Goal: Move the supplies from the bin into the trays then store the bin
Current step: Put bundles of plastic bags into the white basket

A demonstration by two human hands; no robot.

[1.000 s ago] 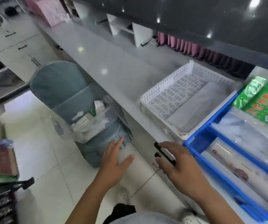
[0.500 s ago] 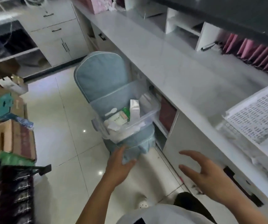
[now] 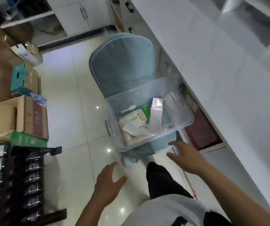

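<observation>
A clear plastic bin (image 3: 179, 127) rests on the seat of a blue-grey padded chair (image 3: 121, 62) beside the white counter. Inside it lie supplies: a white and green packet (image 3: 138, 117), a silvery pouch (image 3: 157, 105), a white plastic spoon (image 3: 128, 109) and other wrapped items. My left hand (image 3: 109, 182) hovers open below the bin's near left corner, apart from it. My right hand (image 3: 185, 158) is open with fingers spread, close to the bin's near right corner; I cannot tell whether it touches. The trays are out of view.
The white counter (image 3: 212, 62) runs along the right, with an open cubby holding something dark red (image 3: 201, 132) under it. Cardboard boxes (image 3: 23, 116) and a teal box (image 3: 17, 78) are stacked at left above a dark rack (image 3: 18, 185). White cabinets (image 3: 82, 13) stand behind. My leg (image 3: 161, 180) is below the chair.
The view has swung left and down, away from the trays to the bin on the chair. Both hands have moved closer to the bin's near edge, still open.
</observation>
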